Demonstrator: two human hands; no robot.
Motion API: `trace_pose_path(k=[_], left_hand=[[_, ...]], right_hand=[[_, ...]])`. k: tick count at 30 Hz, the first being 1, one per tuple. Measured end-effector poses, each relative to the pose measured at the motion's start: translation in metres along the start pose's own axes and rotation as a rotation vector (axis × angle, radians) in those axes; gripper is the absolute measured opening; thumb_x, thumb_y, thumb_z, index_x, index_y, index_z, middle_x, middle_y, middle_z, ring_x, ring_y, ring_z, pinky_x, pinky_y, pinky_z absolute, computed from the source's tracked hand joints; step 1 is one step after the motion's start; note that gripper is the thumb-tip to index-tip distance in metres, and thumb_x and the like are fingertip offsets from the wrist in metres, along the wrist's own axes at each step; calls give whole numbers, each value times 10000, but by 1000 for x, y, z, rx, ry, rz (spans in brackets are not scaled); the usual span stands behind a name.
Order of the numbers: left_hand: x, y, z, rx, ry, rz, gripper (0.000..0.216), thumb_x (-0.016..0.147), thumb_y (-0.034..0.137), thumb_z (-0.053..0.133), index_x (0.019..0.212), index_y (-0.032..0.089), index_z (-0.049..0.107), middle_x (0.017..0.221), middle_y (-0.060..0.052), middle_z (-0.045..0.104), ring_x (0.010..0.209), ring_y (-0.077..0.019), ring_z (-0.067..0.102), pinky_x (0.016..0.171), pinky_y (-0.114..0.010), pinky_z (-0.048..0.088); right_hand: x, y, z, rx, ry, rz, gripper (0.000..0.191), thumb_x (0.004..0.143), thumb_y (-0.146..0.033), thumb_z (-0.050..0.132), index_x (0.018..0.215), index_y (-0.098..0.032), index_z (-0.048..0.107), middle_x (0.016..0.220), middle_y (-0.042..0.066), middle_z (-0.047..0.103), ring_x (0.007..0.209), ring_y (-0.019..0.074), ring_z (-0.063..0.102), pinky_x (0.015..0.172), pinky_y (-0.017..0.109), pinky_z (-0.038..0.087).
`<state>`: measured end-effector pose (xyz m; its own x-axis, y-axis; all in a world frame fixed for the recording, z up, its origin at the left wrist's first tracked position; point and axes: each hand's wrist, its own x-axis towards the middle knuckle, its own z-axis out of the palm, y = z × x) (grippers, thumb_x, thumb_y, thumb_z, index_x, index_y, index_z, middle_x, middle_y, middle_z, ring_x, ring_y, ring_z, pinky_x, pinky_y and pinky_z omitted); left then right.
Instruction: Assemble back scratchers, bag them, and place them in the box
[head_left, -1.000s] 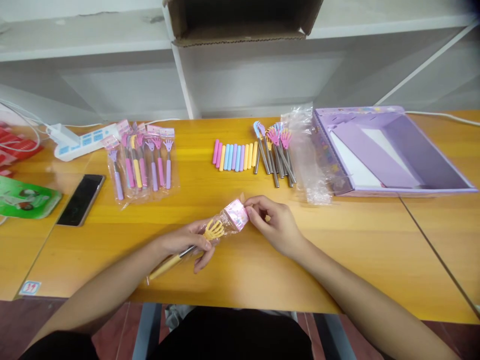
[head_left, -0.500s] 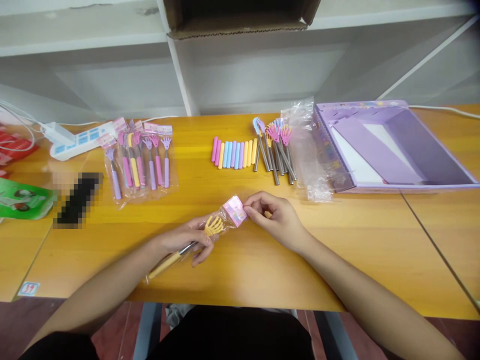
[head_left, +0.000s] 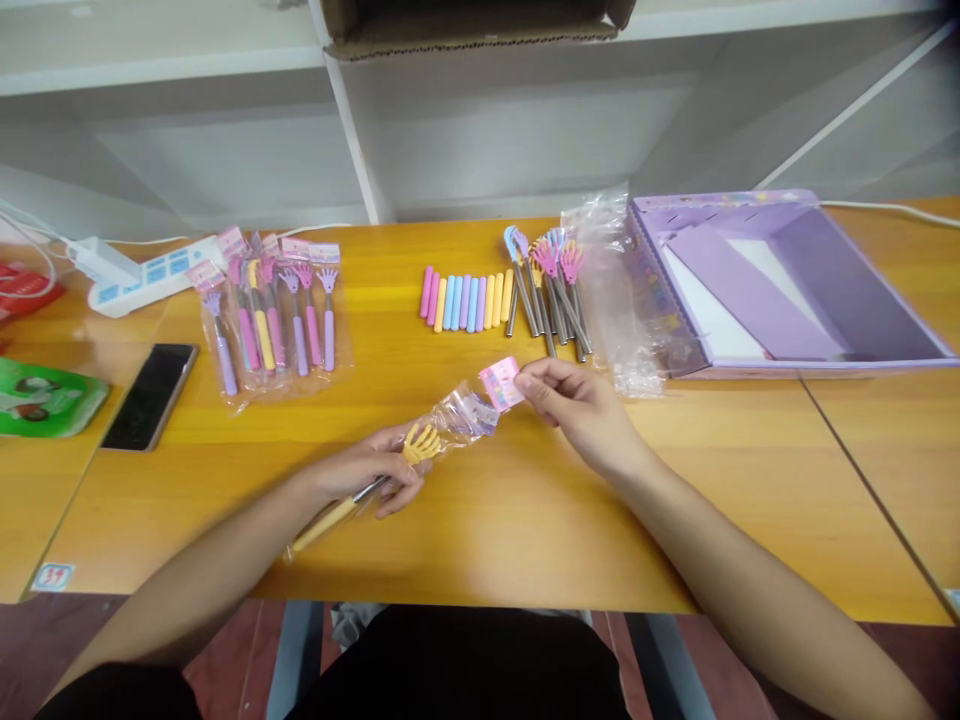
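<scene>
My left hand [head_left: 375, 470] is closed around a yellow back scratcher [head_left: 421, 443] in a clear plastic bag. Its claw end points to the upper right, and the yellow handle sticks out below the hand. Between thumb and fingertips my right hand [head_left: 574, 405] pinches a small pink printed label [head_left: 500, 384]. That label is at the bag's upper end [head_left: 466, 414], where purple print shows on crumpled plastic; I cannot tell whether the two are joined.
Bagged back scratchers [head_left: 300, 320] lie at the left, near a phone [head_left: 150, 397] and a power strip [head_left: 157, 275]. Coloured handle tubes [head_left: 465, 303], loose metal-stemmed scratchers [head_left: 555, 290] and clear bags [head_left: 619, 310] lie behind the hands. A purple box [head_left: 686, 345] stands at the right.
My right hand has moved up and to the right with the pink label, away from the claw. More of the bag's upper end now shows, stretched out. My left hand keeps its hold.
</scene>
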<state>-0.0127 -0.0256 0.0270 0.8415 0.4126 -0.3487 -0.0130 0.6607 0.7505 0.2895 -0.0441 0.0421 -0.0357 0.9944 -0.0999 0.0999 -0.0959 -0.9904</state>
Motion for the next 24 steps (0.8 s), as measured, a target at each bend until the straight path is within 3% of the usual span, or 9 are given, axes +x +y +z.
trace_pose_path(k=[5,8,11,14,16,18,21,22,24], left_hand=[[-2,9,-4,-56,34,116,336,882,266,724,1184,165,618,551,115,456,335,-71,401,361,-189,248],[-3,10,-4,-24,18,118,415,917,340,752,1263,149,626,599,104,474,357,-68,425,369,-199,253],[-1,7,-2,37,1,91,483,925,443,789,1267,140,635,642,95,473,398,-66,465,396,-203,285],[1,0,-1,122,-19,54,523,960,505,768,1308,148,610,683,79,506,448,-68,494,435,-201,324],[2,-3,-1,166,-58,31,512,966,510,771,1303,161,607,737,59,548,496,-67,514,474,-201,380],[2,-5,-2,192,-136,11,512,939,506,808,1282,174,623,821,22,612,589,-86,581,561,-221,473],[1,-5,-2,242,-279,-25,510,906,499,846,1263,191,651,910,-34,690,750,-140,674,700,-269,550],[1,-4,-2,258,-311,-44,501,907,496,846,1262,197,656,913,-38,698,749,-143,681,697,-270,551],[0,-3,-2,278,-348,-74,488,919,502,827,1271,206,662,879,-21,682,655,-125,647,619,-252,525]], right_hand=[[7,14,-7,-261,-177,27,451,935,-631,702,922,-183,759,821,43,724,694,153,568,655,303,426],[8,23,-1,-373,-157,8,417,964,-575,676,1078,-184,768,754,13,669,641,148,518,617,301,400],[4,20,2,-323,-117,-81,451,975,-533,691,1263,-186,710,733,-26,573,633,139,483,619,292,410],[-3,9,13,-158,-332,-149,574,937,-550,761,1398,-223,658,893,8,647,775,163,591,704,297,494],[-8,2,25,-87,-467,-201,456,971,-562,725,1306,-252,727,1020,41,707,947,202,654,829,332,540],[-9,-6,37,-71,-365,-270,327,1031,-550,649,1097,-263,793,1049,44,736,1020,218,668,907,359,543],[-6,-23,41,-91,118,-387,369,1077,-539,572,949,-267,787,926,29,714,867,192,649,787,338,533],[-4,-31,38,-130,186,-434,365,1070,-537,586,931,-264,783,881,25,693,814,183,631,738,329,518],[1,-49,29,-222,186,-530,338,1064,-494,615,888,-253,775,821,18,654,772,170,611,713,323,502]])
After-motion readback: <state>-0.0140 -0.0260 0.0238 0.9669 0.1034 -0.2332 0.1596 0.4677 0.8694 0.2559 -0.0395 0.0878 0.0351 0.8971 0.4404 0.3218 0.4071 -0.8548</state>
